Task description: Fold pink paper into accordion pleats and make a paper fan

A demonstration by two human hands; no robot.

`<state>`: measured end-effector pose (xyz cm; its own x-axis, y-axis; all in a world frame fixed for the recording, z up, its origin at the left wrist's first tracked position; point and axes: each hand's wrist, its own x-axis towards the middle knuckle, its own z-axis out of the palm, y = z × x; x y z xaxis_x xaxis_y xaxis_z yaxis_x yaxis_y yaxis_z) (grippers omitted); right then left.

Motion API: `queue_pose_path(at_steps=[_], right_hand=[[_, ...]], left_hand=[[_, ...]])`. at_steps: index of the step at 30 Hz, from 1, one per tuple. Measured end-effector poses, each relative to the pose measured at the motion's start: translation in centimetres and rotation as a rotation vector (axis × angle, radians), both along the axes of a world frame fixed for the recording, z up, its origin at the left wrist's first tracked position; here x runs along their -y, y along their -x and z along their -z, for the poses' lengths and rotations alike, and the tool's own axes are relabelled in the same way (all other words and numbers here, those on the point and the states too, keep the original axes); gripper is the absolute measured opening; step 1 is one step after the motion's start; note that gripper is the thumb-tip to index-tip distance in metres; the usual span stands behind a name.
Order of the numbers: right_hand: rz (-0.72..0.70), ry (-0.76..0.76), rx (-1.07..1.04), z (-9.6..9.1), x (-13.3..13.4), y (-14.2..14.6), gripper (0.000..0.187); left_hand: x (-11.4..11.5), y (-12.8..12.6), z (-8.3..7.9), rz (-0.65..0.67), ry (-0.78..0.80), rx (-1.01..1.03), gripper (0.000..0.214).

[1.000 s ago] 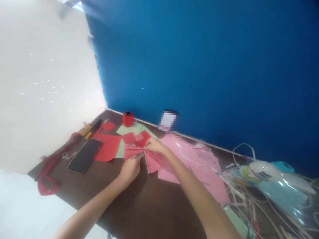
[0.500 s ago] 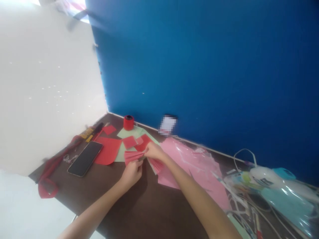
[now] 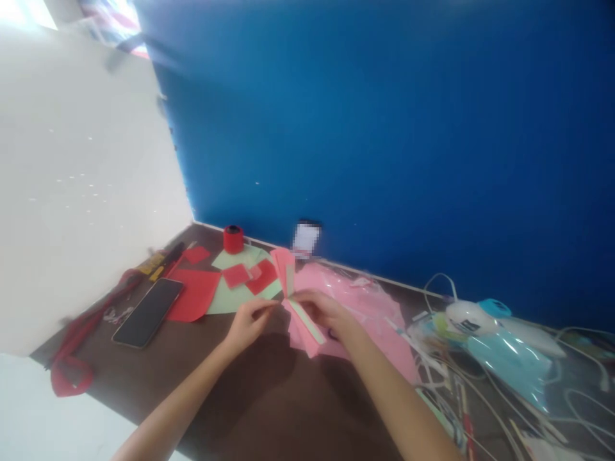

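A pleated pink paper fan [image 3: 293, 301] is pinched at its middle, folded narrow and lifted over the dark brown table [image 3: 269, 390]. My right hand [image 3: 324, 312] is closed on the fan's centre from the right. My left hand [image 3: 247, 323] is closed, with its fingertips meeting the fan's middle from the left. One end of the fan points up toward the blue wall, the other down toward me. Pink paper sheets [image 3: 365, 307] lie just behind my right hand.
Left of the hands lie red paper pieces [image 3: 195, 294] on a pale green sheet [image 3: 235, 298], a black phone [image 3: 148, 312], a red spool [image 3: 233, 239] and a red strap [image 3: 72, 358]. White cables and plastic-wrapped items [image 3: 500, 349] crowd the right side.
The fan was spread flat on the table; it has since been gathered narrow and raised upright. Both hands shifted slightly right and toward me, and the camera view swung a little.
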<state>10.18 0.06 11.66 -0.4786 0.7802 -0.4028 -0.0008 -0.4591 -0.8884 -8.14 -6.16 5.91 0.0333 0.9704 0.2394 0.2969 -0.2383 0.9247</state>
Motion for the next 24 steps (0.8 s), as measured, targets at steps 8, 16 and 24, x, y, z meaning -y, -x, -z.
queue_pose_path(at_steps=[8, 16, 24], right_hand=[[0.064, 0.214, -0.247, -0.3, 4.3, -1.7, 0.01], [0.245, 0.14, -0.447, 1.4, 5.9, -2.1, 0.016], [0.366, 0.049, -0.373, 1.8, 6.0, -2.4, 0.021]], left_hand=[[0.2, -2.2, -0.9, 0.125, 0.039, 0.097, 0.022], [-0.3, -3.1, -0.8, 0.328, 0.266, 0.436, 0.022], [-0.1, -5.4, -0.1, 0.387, 0.243, 0.433, 0.025]])
